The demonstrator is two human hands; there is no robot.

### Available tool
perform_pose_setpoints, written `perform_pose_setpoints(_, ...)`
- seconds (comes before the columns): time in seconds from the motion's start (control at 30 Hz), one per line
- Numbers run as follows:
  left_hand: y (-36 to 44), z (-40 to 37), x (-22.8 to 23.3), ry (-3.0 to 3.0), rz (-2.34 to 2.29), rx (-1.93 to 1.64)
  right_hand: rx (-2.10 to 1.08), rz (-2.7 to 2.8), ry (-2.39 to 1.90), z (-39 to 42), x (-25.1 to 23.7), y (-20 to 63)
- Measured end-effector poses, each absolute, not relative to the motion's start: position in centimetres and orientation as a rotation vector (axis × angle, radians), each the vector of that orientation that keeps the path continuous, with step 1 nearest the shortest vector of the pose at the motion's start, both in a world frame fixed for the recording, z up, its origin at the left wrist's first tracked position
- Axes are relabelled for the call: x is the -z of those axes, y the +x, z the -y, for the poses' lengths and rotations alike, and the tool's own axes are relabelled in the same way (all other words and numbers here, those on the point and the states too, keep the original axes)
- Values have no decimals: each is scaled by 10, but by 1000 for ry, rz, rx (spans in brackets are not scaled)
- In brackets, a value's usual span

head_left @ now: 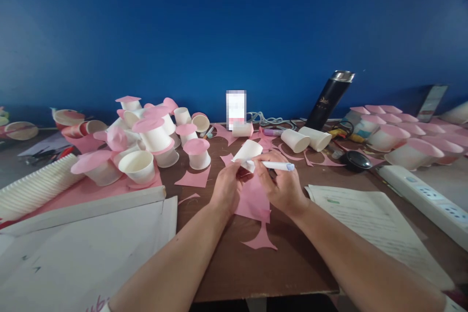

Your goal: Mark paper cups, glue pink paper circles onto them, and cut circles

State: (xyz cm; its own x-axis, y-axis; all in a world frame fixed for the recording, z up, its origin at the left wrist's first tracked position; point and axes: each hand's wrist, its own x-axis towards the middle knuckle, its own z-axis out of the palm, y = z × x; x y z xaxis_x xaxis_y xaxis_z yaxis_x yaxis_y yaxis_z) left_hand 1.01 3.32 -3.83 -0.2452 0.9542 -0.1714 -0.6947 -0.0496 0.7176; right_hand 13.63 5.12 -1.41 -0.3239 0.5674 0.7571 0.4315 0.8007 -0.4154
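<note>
In the middle of the head view, my left hand (pixel 226 187) is closed around a white paper cup (pixel 250 150), which lies tilted in its fingers. My right hand (pixel 283 189) pinches a white marker (pixel 276 165) with a bluish end pointing right. The marker's other end meets the cup's side or rim; the exact contact is hidden by fingers. Below both hands lies pink paper (pixel 252 202) on the brown table (pixel 252 273). A cut pink scrap (pixel 261 241) rests nearer the table's front edge. Just behind, another white cup (pixel 242 130) lies on its side.
Paper cups with pink tops (pixel 151 136) crowd the left, beside a long cup stack (pixel 40 187) and a white board (pixel 91 248). To the right are two lying cups (pixel 295 141), a black flask (pixel 326 100), written sheets (pixel 373 224), a power strip (pixel 427 200) and more pink-topped cups (pixel 389 136).
</note>
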Motion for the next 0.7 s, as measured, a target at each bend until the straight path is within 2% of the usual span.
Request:
perform_pose_setpoints(0.2,12,-32,39,485,-840,-1619,-255,2019,-706,-52,13,137)
perform_pose_setpoints(0.7,12,-33,39,432,-841,-1609,-117,1962,-788,-55,15,137)
